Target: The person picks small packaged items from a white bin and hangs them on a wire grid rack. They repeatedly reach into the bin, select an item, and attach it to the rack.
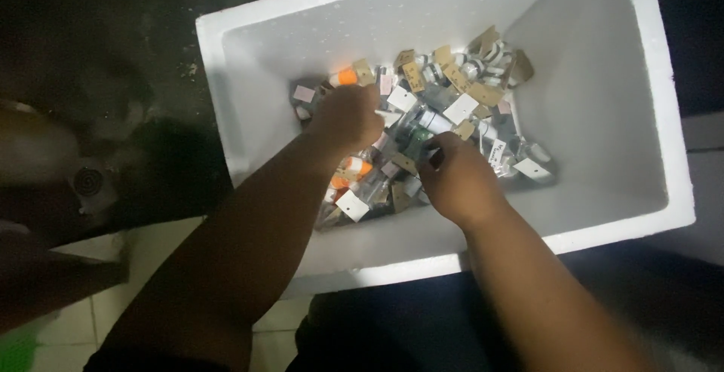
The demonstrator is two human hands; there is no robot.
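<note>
Seen from above, a white foam box (611, 78) holds a heap of small vials with paper tags (452, 108) at its centre. The left hand (348, 119), at nine o'clock of the heap, and the right hand (456, 179), at six o'clock, are apart, both curled into the vials; what each grips cannot be told.

White and brown square tags (461, 108) lie heaped inside the white foam box (422, 262).
</note>
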